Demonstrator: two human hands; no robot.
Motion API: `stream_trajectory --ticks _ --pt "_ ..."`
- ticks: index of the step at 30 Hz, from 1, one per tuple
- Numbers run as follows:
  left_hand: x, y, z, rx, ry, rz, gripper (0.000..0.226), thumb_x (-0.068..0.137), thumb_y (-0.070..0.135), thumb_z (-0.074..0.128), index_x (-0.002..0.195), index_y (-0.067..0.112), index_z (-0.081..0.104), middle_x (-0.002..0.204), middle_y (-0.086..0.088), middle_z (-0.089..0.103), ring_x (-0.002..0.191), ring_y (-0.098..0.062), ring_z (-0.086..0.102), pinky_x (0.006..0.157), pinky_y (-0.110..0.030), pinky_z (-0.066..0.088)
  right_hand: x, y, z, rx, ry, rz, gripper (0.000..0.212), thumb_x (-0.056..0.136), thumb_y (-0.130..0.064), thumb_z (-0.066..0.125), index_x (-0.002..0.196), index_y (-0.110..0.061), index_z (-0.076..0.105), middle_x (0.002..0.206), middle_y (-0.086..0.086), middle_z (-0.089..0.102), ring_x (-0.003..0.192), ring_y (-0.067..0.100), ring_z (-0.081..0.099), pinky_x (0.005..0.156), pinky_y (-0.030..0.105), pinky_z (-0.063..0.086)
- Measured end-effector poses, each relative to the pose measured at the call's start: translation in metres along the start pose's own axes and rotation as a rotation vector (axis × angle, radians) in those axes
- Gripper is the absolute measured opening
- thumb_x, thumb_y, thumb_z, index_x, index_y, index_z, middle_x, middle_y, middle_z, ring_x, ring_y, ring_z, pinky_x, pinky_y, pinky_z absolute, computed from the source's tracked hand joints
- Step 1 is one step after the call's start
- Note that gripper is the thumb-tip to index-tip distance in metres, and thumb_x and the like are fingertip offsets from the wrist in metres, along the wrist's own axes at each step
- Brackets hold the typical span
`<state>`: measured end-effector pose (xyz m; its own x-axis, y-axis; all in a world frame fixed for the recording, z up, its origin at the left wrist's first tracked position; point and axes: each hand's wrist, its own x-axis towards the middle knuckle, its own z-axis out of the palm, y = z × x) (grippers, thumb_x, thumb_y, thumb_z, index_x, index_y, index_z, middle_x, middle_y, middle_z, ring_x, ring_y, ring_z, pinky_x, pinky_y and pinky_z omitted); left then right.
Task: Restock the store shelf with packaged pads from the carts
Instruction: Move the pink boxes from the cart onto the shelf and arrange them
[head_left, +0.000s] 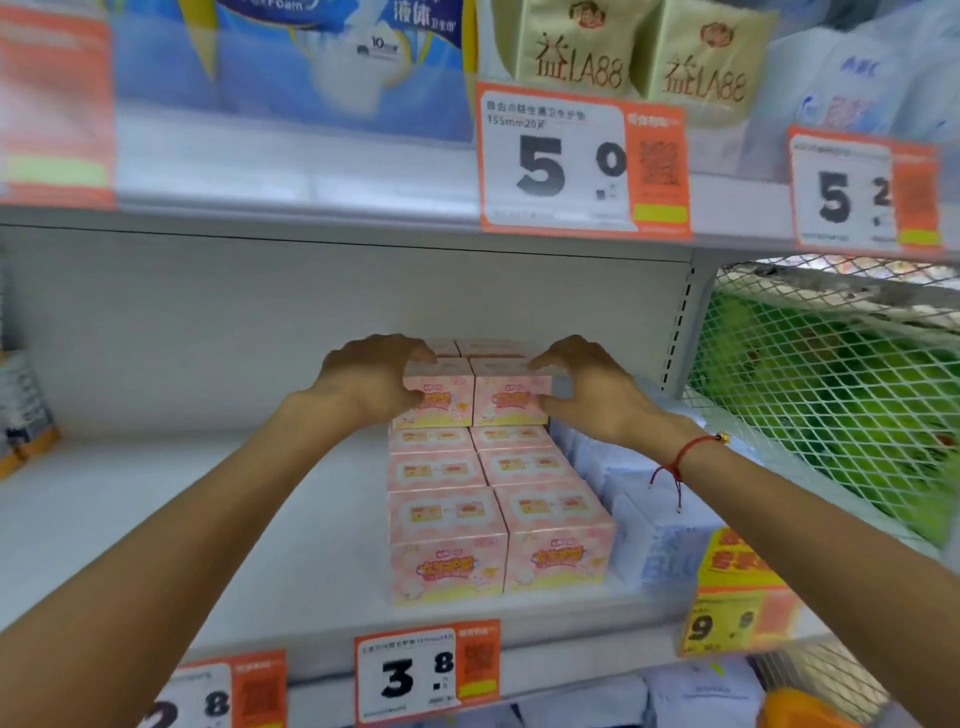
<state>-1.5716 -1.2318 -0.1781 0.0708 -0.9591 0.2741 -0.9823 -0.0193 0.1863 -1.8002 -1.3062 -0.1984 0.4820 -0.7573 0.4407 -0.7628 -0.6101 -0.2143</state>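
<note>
I see the white shelf (156, 519) carrying two rows of pink pad boxes (498, 525) running front to back, with pale blue packs (649, 514) just beside them on the right and a green-filled mesh basket (831, 395) past the upright. At the back of the rows, two more pink boxes (470, 397) sit stacked on top. My left hand (369, 379) curls round the left one and my right hand (582, 389) round the right one, thumbs on the fronts; below, a price tag (426, 670) reads 3.8.

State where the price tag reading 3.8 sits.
In the head view, the 3.8 price tag hangs on the shelf edge, low centre, directly below the pink boxes.
</note>
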Motion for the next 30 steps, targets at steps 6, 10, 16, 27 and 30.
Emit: stream_trajectory --ticks 6,10,16,27,30 --pt "-0.061 0.05 -0.008 -0.086 0.016 0.14 0.029 0.087 0.035 0.06 0.116 0.034 0.062 0.114 0.016 0.064 0.106 -0.012 0.061 0.09 -0.029 0.046 -0.08 0.0 -0.045 0.062 -0.053 0.043 0.026 0.083 -0.011 0.067 0.108 -0.019 0.067 0.09 -0.004 0.056 0.074 0.017 0.052 0.07 0.026 0.039" --pt "-0.101 0.101 0.007 -0.167 -0.021 0.268 0.025 0.085 0.033 0.062 0.109 0.033 0.065 0.108 0.015 0.067 0.102 -0.012 0.064 0.089 -0.029 0.049 -0.152 0.005 -0.071 0.133 -0.123 0.114 0.018 0.082 -0.007 0.066 0.094 -0.019 0.071 0.069 -0.01 0.06 0.057 -0.003 0.055 0.065 0.019 0.04" --pt "-0.161 0.191 0.042 -0.248 -0.128 0.473 0.023 0.083 0.032 0.059 0.104 0.036 0.066 0.106 0.015 0.069 0.103 -0.013 0.063 0.087 -0.03 0.049 -0.26 0.02 -0.099 0.08 -0.388 0.284 0.023 0.079 0.0 0.062 0.098 -0.009 0.072 0.078 0.006 0.068 0.06 -0.008 0.057 0.063 0.006 0.04" --pt "-0.214 0.298 0.15 -0.013 -0.729 0.756 0.025 0.086 0.016 0.061 0.109 0.013 0.069 0.111 -0.006 0.069 0.105 -0.025 0.063 0.089 -0.04 0.052 -0.413 0.076 -0.054 0.124 -1.0 0.801 0.027 0.093 -0.016 0.056 0.119 -0.01 0.064 0.109 0.003 0.067 0.086 0.014 0.063 0.07 0.019 0.053" --pt "-0.228 0.307 0.177 0.305 -1.132 0.787 0.038 0.09 0.009 0.06 0.128 0.007 0.057 0.121 -0.013 0.062 0.105 -0.025 0.058 0.09 -0.038 0.049 -0.43 0.079 -0.032 0.104 -1.273 0.914 0.04 0.097 -0.032 0.05 0.134 -0.019 0.052 0.137 0.005 0.054 0.112 0.023 0.059 0.087 0.031 0.052"
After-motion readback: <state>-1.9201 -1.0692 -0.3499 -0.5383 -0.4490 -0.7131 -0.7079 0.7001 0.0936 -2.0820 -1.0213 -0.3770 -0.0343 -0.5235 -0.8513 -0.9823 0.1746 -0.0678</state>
